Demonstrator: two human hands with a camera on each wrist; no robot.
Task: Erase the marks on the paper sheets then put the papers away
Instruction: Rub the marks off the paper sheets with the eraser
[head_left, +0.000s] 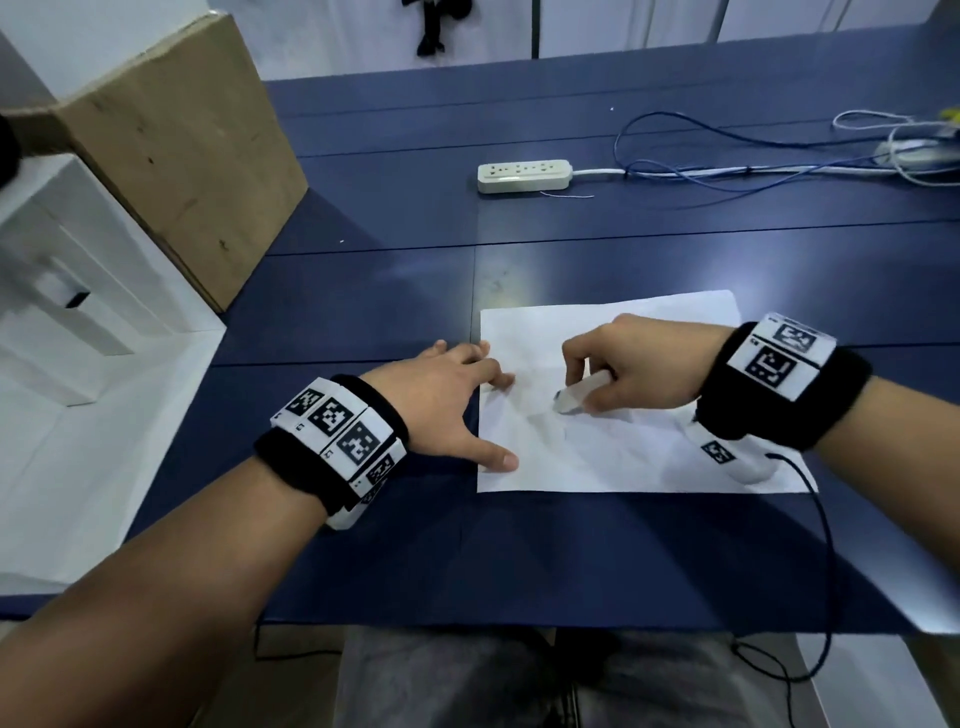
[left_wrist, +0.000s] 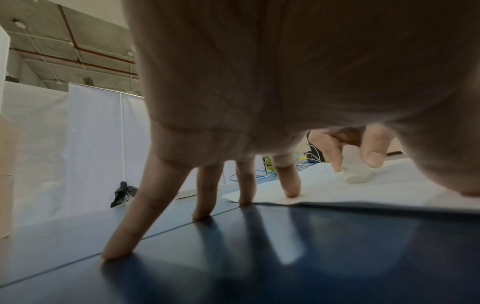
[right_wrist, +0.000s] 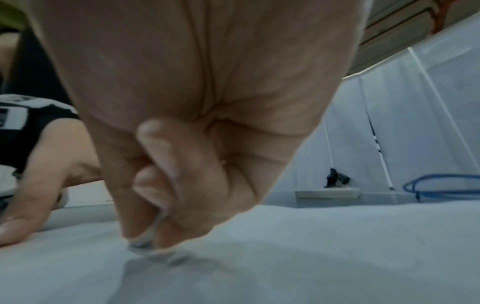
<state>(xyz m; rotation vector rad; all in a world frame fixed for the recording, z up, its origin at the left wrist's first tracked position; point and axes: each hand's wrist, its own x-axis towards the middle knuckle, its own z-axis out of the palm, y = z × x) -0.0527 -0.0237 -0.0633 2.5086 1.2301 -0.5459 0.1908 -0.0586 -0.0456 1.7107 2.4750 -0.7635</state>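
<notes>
A white paper sheet (head_left: 623, 457) lies on the dark blue table (head_left: 395, 291) in front of me. My left hand (head_left: 457, 395) is spread flat, its index finger and thumb pressing the sheet's left edge while the other fingers (left_wrist: 122, 236) rest on the table. My right hand (head_left: 623, 374) grips a white eraser (head_left: 579, 397), its lower end touching the middle of the sheet. In the right wrist view the eraser (right_wrist: 145, 240) shows only as a grey tip under my curled fingers, against the paper sheet (right_wrist: 311, 257). Any marks are too faint to make out.
A cardboard box (head_left: 176, 145) stands at the back left beside white boxes (head_left: 67, 291). A white power strip (head_left: 524, 175) and loose blue and white cables (head_left: 779, 156) lie at the back right. A thin black cord (head_left: 826, 545) hangs from my right wrist over the table's front edge.
</notes>
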